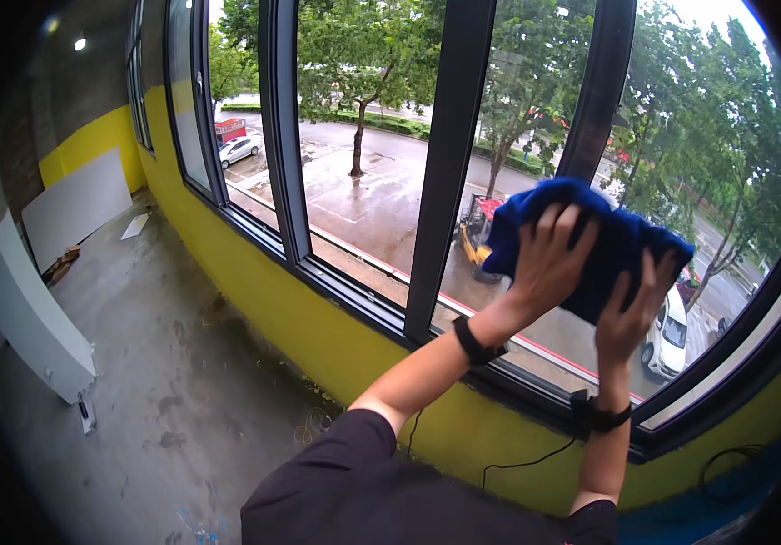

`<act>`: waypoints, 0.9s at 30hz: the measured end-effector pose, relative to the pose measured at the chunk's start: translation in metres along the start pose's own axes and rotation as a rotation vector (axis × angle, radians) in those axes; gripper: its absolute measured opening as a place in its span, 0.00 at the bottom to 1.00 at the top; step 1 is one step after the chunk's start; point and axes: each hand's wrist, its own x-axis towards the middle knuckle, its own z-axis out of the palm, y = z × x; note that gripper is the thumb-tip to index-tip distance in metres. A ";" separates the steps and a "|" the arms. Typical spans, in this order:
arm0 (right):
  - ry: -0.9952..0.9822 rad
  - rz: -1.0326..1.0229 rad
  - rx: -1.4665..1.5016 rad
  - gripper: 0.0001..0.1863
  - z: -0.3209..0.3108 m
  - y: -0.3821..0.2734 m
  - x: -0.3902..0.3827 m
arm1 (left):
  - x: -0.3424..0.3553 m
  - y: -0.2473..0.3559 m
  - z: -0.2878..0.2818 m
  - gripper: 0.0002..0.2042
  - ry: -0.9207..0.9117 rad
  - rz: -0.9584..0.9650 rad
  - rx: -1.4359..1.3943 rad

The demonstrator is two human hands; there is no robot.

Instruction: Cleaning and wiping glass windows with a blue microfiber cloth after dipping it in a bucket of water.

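A bunched dark blue cloth (593, 283) lies spread against the window pane (540, 109), across the black upright frame bar (593, 100). My left hand (549, 259) presses on its left half, with the fingers spread and pointing up over the fabric. On the lower right part of the cloth, my right hand (631, 309) holds it with bent fingers. Both arms are raised toward the glass, and a black band sits on each wrist. The fingertips partly sink into the folds, and the cloth hides the glass behind it.
Black window frames (449, 154) run above a yellow-green wall (254, 300). A thin black cable (531, 463) hangs below the sill. On the grey concrete floor (163, 381) at left lie a trowel-like tool (87, 413) and a white board (136, 226). Outside are trees and parked vehicles.
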 end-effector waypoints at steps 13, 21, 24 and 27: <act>0.279 -0.163 -0.455 0.28 -0.041 0.115 0.061 | 0.068 0.118 0.062 0.26 0.051 0.085 -0.425; -0.058 -0.061 -0.369 0.37 -0.026 0.097 -0.199 | -0.204 0.108 0.018 0.16 -0.325 0.074 -0.150; -0.248 0.078 -0.377 0.41 -0.037 0.101 -0.243 | -0.231 0.114 0.012 0.20 -0.421 -0.164 -0.203; -0.162 -0.008 -0.294 0.41 -0.016 0.087 -0.180 | -0.189 0.081 0.018 0.27 -0.484 -0.215 -0.148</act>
